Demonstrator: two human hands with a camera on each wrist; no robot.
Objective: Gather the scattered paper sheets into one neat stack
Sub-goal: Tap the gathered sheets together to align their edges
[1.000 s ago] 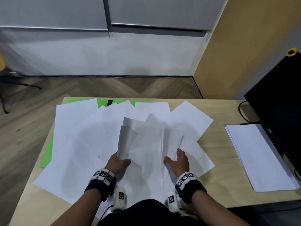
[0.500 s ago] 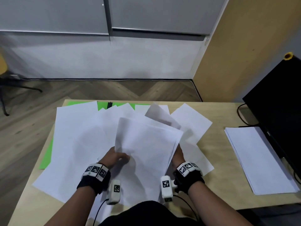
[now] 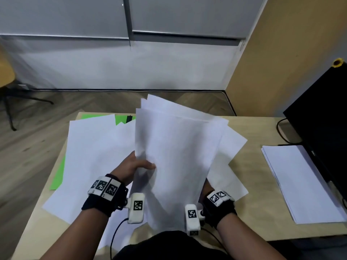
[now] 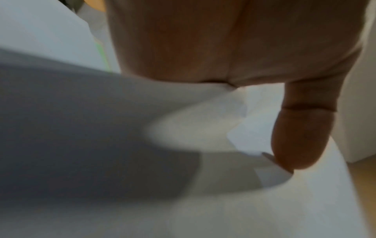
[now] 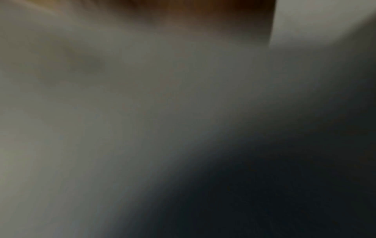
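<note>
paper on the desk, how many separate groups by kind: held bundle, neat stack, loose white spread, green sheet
held bundle of white sheets: 1
neat stack of white paper: 1
loose spread of white sheets, too overlapped to count singly: 1
green sheet: 1
total: 4 groups

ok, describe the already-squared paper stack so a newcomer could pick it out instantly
Start at the black monitor on the wooden desk's right edge. Just left of its base lies the neat white stack, flat, on bare wood. Unlike the loose sheets fanned across the desk's middle and left and the bundle raised in the hands, its edges line up and nothing overlaps it.
</note>
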